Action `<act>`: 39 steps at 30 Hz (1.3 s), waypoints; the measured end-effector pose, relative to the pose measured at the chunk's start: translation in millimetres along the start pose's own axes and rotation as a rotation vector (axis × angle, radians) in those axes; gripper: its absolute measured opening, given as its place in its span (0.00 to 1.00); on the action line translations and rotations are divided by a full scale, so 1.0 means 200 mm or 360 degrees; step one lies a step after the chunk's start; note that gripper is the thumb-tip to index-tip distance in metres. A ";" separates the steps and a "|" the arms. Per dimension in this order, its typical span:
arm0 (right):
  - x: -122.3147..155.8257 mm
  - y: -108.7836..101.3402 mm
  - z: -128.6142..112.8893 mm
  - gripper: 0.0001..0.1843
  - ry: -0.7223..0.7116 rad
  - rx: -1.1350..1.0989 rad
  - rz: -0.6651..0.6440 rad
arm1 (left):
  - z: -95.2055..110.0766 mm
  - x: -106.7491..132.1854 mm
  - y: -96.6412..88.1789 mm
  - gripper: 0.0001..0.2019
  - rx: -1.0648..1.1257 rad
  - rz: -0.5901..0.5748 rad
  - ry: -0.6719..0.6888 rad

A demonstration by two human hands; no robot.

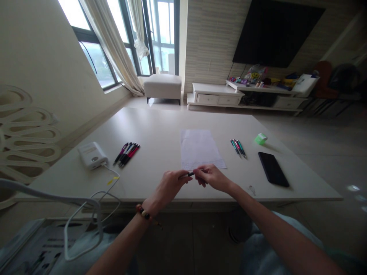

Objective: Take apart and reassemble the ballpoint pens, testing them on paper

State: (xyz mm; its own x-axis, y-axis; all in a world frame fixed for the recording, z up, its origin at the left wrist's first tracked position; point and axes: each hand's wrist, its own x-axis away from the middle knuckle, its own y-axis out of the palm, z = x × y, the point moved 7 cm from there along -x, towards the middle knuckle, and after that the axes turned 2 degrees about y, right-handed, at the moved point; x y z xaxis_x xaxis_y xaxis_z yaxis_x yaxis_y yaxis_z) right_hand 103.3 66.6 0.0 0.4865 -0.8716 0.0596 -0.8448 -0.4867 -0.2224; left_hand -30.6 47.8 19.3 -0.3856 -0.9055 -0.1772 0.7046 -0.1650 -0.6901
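Note:
My left hand [172, 187] and my right hand [213, 177] meet above the front edge of a white table [160, 130]. Between their fingers they both pinch a dark pen [190, 174], and most of it is hidden. Just beyond my right hand lies the near edge of a sheet of white paper [200, 149]. A bundle of several black and red pens [126, 154] lies to the left of the sheet. To its right lie several slim teal and pink pens [237, 148].
A black smartphone [273, 169] and a small green block [260, 139] lie on the table's right. At left sits a white power unit [92, 155] with a white cable [110, 191] trailing over the edge. A white cabinet [218, 95] stands beyond the table.

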 end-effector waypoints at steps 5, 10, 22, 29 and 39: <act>0.05 0.02 -0.03 0.22 0.0019 0.0038 -0.0070 | -0.03 0.01 0.04 0.20 0.0455 -0.0351 -0.0189; 0.08 0.04 -0.08 0.20 -0.0071 0.0242 -0.0057 | -0.03 0.04 0.08 0.23 0.0922 -0.0699 -0.0292; 0.02 -0.02 -0.01 0.15 -0.0133 0.0258 0.0213 | -0.02 0.00 0.01 0.16 0.0029 -0.0111 -0.0084; 0.01 0.01 0.00 0.17 -0.0050 0.0087 0.0128 | -0.03 0.00 0.01 0.13 -0.0007 -0.0066 -0.0067; -0.02 0.02 0.05 0.18 0.0041 -0.0042 0.0069 | -0.04 -0.01 0.02 0.12 -0.0060 -0.0071 -0.0087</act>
State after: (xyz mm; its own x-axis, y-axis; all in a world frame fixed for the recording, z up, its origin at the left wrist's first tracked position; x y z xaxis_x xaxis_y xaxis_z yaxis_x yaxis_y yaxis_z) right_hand 100.0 68.4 -10.0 0.4436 -0.8930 0.0758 -0.8707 -0.4495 -0.1997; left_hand -32.2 52.3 11.6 -0.3823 -0.9177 -0.1081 0.6643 -0.1916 -0.7224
